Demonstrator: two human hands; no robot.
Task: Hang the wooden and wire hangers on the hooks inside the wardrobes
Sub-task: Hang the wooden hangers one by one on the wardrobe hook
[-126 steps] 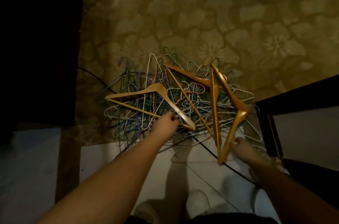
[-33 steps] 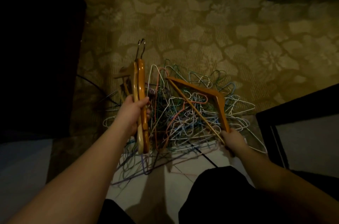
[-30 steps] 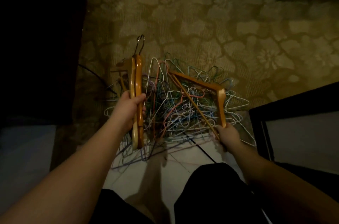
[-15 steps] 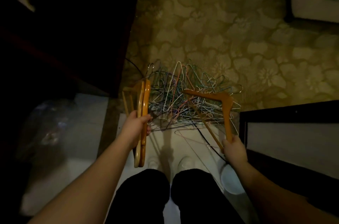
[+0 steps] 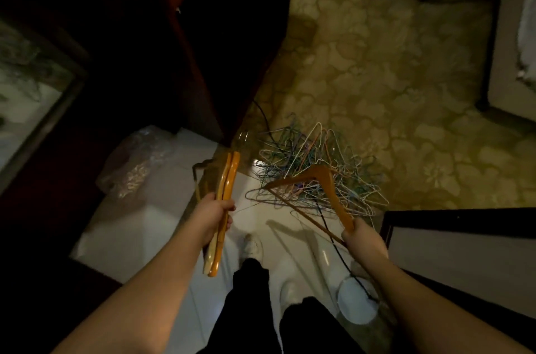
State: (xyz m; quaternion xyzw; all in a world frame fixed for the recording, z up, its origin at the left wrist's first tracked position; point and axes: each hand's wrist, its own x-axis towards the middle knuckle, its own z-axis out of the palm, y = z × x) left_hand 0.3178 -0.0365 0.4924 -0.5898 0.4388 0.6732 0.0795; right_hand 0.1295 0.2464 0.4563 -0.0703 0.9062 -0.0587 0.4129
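My left hand grips two wooden hangers held together edge-on, their metal hooks pointing away from me. My right hand grips one end of a third wooden hanger, lifted above the floor with its crossbar slanting left. A tangled pile of coloured wire hangers lies on the floor beyond both hands, where the white tiles meet the patterned carpet. A dark wooden wardrobe stands at the upper left; its inside is too dark to see.
A crumpled clear plastic bag lies on the tiles at the left. A black cable runs from the pile to a white round object by my right foot. Dark furniture stands at the right.
I have stood up and the view has pulled back from the pile. Both hands have lifted their wooden hangers clear of the wire pile, and more of the wardrobe shows.
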